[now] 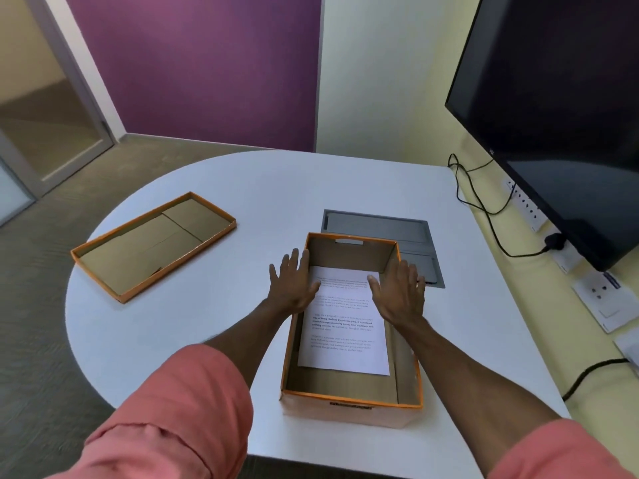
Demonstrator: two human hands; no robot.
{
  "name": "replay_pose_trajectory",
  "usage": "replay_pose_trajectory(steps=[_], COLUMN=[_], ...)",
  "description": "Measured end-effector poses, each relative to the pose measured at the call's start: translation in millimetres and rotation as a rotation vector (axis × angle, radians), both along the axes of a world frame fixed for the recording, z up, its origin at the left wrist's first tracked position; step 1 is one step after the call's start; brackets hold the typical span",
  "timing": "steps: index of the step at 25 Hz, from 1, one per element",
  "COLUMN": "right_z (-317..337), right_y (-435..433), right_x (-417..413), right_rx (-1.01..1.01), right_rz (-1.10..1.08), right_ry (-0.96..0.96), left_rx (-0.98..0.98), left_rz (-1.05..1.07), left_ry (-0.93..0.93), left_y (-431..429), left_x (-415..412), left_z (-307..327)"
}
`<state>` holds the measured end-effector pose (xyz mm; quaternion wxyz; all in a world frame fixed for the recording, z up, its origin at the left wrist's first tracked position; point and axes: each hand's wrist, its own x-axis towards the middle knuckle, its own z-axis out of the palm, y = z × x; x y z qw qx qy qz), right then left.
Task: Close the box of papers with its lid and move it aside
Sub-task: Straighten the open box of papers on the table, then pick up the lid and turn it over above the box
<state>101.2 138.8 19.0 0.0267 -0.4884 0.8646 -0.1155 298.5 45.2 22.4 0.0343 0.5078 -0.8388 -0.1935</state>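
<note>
An open orange-rimmed cardboard box (349, 401) stands on the white table near its front edge. Inside lies a printed white sheet of paper (342, 337). My left hand (294, 285) hovers over the box's left wall, fingers spread, holding nothing. Over the right wall, my right hand (401, 292) is also spread and empty, its thumb above the paper. The lid (152, 245) lies upside down on the table's far left, well apart from the box.
A grey cable hatch (377, 224) is set into the white table (214, 323) just behind the box. A large dark monitor (560, 115) hangs at the right, with wall sockets (601, 295) and black cables (484, 202) beneath it.
</note>
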Motion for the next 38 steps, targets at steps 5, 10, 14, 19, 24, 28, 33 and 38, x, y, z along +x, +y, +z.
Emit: replay_pose_trajectory(steps=[5,10,14,19,24,28,33,38], right_z=[24.5,38.1,43.6,38.6,23.1,3.4,-31.0,-71.3], right_y=[-36.9,-79.6,-114.6,-168.4,-233.8,-277.0,-319.7,-349.4], right_x=[31.0,77.7,126.1,189.1,256.1,298.0,345.3,380.7], right_rx=[-0.074,-0.053,-0.057,-0.058,-0.024,0.031,0.073,0.167], right_rz=[0.133,0.231,0.327,0.393,0.419,0.436,0.446,0.468], right_ry=[0.089,0.016,-0.031,-0.014,-0.025,-0.028,-0.045,-0.042], left_rx=[-0.106,-0.184,-0.205,-0.199,-0.159,-0.13,-0.047,0.053], left_rz=[-0.024,0.037,0.095,0.142,0.164,0.175,0.183,0.167], left_ry=[-0.02,-0.035,-0.036,-0.055,-0.097,-0.112,-0.114,-0.177], left_y=[-20.9,-45.7,-72.6,-118.7,-183.4,-225.5,-268.1,-292.5], left_x=[23.3,63.6,114.5,182.6,252.1,297.5,343.4,363.0], left_z=[24.1,41.1,48.6,45.7,30.0,11.7,-27.0,-73.7])
